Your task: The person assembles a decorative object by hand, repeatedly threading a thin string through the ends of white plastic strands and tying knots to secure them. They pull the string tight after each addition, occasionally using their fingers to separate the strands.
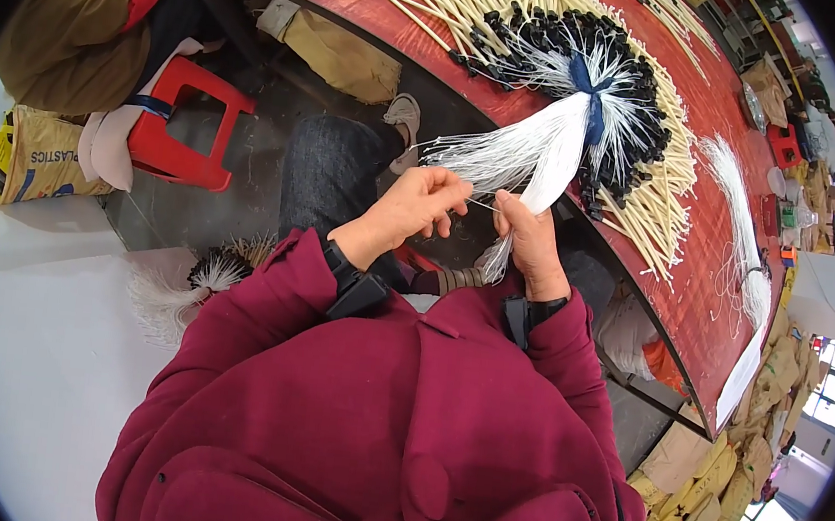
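A large bundle of white strings point(553, 163), tied round with a dark blue strip point(593, 105), lies on the red table and hangs over its near edge. Black pieces point(655, 93) and cream-coloured sticks point(669, 206) fan out from the tied part. My left hand point(404, 211) pinches a thin white string between thumb and fingertips, left of the bundle's loose end. Close by on the right, my right hand point(532, 239) is closed on white strings, some dangling below its fingers. A short stretch of string spans the gap between both hands.
On the red table point(439, 37) lies another bundle of white strings point(741, 241) at right. A red stool point(189, 123) and a seated person point(77, 37) are at left. A smaller string bundle point(199, 280) sits low beside me; sacks point(707, 489) are piled at lower right.
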`<state>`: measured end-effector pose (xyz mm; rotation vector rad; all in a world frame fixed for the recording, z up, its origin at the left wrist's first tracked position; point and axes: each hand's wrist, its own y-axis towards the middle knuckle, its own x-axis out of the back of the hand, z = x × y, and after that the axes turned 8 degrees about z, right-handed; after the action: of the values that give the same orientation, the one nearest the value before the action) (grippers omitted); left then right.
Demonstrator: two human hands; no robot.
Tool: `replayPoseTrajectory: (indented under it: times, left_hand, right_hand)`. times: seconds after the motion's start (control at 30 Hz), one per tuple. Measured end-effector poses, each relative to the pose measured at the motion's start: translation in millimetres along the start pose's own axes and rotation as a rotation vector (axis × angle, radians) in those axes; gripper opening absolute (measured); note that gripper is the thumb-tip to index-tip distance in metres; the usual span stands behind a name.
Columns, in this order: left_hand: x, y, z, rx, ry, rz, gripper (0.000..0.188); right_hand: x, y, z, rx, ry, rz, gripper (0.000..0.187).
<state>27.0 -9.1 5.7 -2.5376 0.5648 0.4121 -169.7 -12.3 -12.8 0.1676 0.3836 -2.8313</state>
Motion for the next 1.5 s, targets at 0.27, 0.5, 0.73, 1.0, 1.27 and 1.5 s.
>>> replayPoseTrajectory:
  times: [0.27, 0.5, 0.73, 1.0, 1.27, 1.5]
  left_hand:
    - [11, -1, 12, 0.024, -0.054, 0.178, 0.013]
    - [30, -1, 16, -0.046, -0.087, -0.079, 0.011]
    - [-1, -12, 8, -0.507, 0.667, -0.134, 0.009]
    - [1, -21, 0, 0.033, 0.349, 0.183, 0.011]
    - [-25, -10, -13, -0.307, -0.151, 0.200, 0.013]
    - [-27, 10, -11, -0.639, 0.472, -0.102, 0.008]
  right_hand:
    - [1, -1, 3, -0.006, 0.120, 0.108, 0.039]
    - [-7, -2, 6, 0.005, 0.155, -0.019, 0.029]
    - [-12, -1, -1, 0.085, 0.225, 0.006, 0.028]
    - [-9, -4, -1, 0.046, 0.156, -0.049, 0.027]
    - [-12, 4, -4, 0.060, 0.122, -0.084, 0.024]
    - [-11, -1, 3, 0.067, 0.063, -0.077, 0.025]
